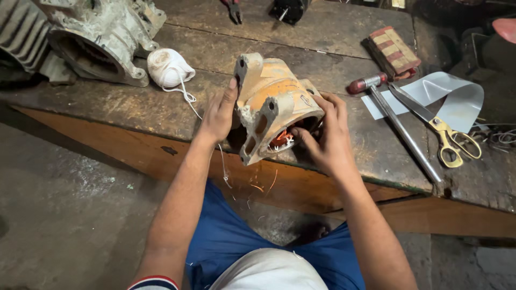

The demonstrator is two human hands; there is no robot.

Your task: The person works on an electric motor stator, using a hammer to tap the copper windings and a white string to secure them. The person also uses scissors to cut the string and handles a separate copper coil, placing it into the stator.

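Two bare hands steady a worn orange-painted metal motor housing at the near edge of a scarred wooden workbench, seen from above the person's blue trousers and white shirt. Left hand lies flat against the housing's left flank, fingers together, thumb up along a flange. Right hand cups the right side, fingers curled to the open bore, where copper-coloured winding wires show; loose strands hang below the bench edge. The housing tilts on the bench, its open end toward the person.

To the right, near the same edge, a long steel-shafted hammer with a red head collar lies diagonally, crossing a pair of scissors with yellow handles. Both rest partly on a curled sheet of grey-white insulating paper. Farther back on the right sits a striped red-and-tan rectangular block.

Left of the housing, toward the middle of the bench, lies a white rounded face mask with loose strings. Beyond it, at the far left corner, stands a large grey-white cast motor casing with peeling paint. Dark tools at the far edge are too dim to identify.
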